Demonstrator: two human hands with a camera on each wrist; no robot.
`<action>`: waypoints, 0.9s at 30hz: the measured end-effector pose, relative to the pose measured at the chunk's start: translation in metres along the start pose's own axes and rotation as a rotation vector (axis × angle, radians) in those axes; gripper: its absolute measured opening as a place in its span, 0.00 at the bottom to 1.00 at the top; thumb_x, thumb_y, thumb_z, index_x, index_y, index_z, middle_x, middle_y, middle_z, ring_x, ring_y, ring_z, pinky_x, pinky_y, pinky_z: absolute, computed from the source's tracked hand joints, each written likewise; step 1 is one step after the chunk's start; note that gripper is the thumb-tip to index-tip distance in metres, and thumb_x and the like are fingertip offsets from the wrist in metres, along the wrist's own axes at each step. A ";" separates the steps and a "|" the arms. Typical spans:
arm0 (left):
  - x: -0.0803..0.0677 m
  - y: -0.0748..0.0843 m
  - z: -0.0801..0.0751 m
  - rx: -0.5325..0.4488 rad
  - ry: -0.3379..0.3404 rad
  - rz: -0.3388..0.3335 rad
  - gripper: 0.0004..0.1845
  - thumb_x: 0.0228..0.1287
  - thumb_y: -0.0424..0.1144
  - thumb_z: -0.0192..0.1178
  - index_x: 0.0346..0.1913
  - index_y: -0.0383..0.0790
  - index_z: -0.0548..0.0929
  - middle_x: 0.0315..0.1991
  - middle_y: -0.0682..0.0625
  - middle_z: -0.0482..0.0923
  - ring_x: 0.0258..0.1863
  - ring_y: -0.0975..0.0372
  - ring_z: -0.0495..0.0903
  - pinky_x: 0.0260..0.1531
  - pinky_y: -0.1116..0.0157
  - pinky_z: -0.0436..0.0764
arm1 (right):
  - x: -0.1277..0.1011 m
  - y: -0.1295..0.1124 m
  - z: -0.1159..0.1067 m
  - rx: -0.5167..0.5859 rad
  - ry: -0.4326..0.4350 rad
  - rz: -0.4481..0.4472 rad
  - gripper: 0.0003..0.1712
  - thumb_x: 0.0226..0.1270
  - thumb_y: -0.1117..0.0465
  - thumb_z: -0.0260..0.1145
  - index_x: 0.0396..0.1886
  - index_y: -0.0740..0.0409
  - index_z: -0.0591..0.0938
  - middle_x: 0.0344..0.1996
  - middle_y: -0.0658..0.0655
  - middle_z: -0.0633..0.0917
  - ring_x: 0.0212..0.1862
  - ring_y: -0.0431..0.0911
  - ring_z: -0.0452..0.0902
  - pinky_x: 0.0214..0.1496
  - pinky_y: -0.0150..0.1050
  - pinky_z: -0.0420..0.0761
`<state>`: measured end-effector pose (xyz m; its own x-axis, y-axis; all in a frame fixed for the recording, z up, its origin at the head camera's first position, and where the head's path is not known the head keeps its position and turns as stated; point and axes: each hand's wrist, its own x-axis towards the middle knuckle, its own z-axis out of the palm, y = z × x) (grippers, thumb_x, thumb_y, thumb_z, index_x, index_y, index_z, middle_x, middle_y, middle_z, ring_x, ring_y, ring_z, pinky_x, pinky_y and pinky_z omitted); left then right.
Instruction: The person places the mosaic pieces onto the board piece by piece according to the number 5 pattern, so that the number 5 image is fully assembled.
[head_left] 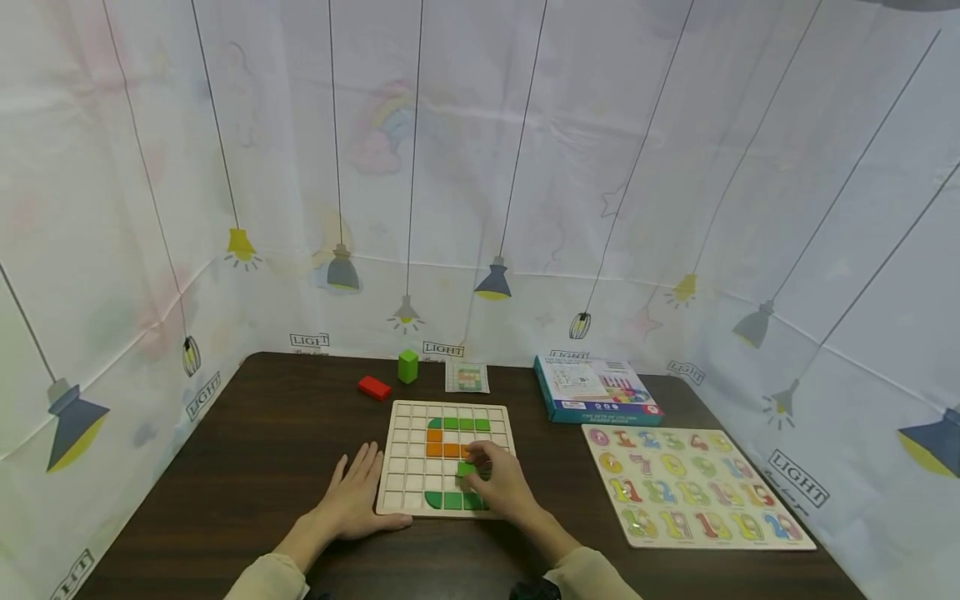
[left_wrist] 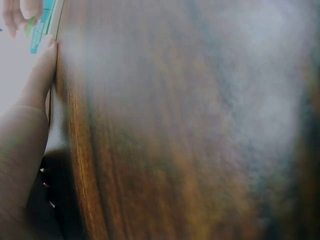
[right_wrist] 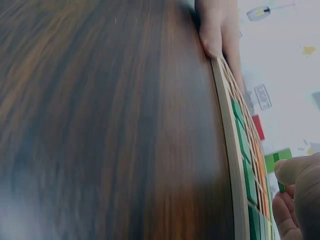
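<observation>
A person's right hand (head_left: 501,483) is pinching a small green tile (head_left: 466,469) over the lower right of a gridded wooden board (head_left: 408,467), apparently fitting it into a cell, which calls for squaring it first. The left hand (head_left: 358,500), fingers flat and relaxed, is steadying the board's edge at nine o'clock. A number puzzle (head_left: 693,486) is lying at three o'clock, a red block (head_left: 373,387) and green block (head_left: 407,366) at eleven; nothing is blocking the cell.

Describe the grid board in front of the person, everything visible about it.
The grid board is a pale, wood-looking square tray divided into small square cells, lying flat on the dark table. Green pieces form a row near its top and another along its bottom edge; orange pieces sit between them. Most cells are bare. The left hand rests flat against its left edge, and the right hand pinches a small green piece over its right half.
</observation>
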<state>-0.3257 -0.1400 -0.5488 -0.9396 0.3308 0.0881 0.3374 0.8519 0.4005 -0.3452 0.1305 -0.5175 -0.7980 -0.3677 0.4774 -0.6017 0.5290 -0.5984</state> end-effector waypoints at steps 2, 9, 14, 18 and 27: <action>0.000 -0.001 0.001 0.000 0.001 0.001 0.66 0.41 0.82 0.50 0.73 0.33 0.52 0.73 0.37 0.45 0.72 0.48 0.41 0.65 0.43 0.38 | 0.001 -0.002 0.005 0.010 -0.010 -0.007 0.20 0.53 0.74 0.68 0.48 0.67 0.78 0.36 0.56 0.82 0.39 0.46 0.79 0.41 0.36 0.80; -0.001 -0.001 0.000 -0.007 0.004 0.002 0.67 0.41 0.82 0.50 0.73 0.33 0.52 0.73 0.36 0.45 0.72 0.48 0.41 0.65 0.43 0.38 | 0.004 -0.010 0.017 0.049 -0.040 -0.015 0.20 0.55 0.73 0.67 0.49 0.67 0.77 0.37 0.58 0.82 0.38 0.48 0.80 0.41 0.34 0.80; -0.001 0.000 -0.001 -0.013 0.009 0.008 0.67 0.41 0.83 0.49 0.73 0.33 0.52 0.73 0.36 0.44 0.72 0.48 0.40 0.65 0.43 0.37 | 0.007 -0.012 0.025 0.068 -0.045 -0.038 0.21 0.54 0.73 0.68 0.49 0.67 0.77 0.36 0.59 0.82 0.38 0.49 0.80 0.41 0.34 0.80; -0.001 -0.001 0.000 -0.015 0.019 0.016 0.66 0.41 0.82 0.49 0.73 0.32 0.52 0.73 0.36 0.45 0.72 0.48 0.40 0.65 0.43 0.37 | 0.009 -0.015 0.030 0.065 -0.051 -0.061 0.21 0.54 0.73 0.68 0.49 0.67 0.77 0.36 0.58 0.82 0.38 0.49 0.80 0.41 0.34 0.80; 0.000 -0.002 0.000 0.004 0.013 0.023 0.65 0.44 0.80 0.51 0.73 0.32 0.52 0.73 0.36 0.44 0.72 0.48 0.40 0.65 0.43 0.38 | 0.010 -0.021 0.034 0.070 -0.069 -0.057 0.19 0.55 0.73 0.68 0.48 0.66 0.78 0.36 0.59 0.82 0.38 0.50 0.80 0.41 0.36 0.81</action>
<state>-0.3263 -0.1421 -0.5492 -0.9321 0.3455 0.1089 0.3595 0.8455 0.3948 -0.3415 0.0895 -0.5224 -0.7614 -0.4491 0.4676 -0.6450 0.4519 -0.6162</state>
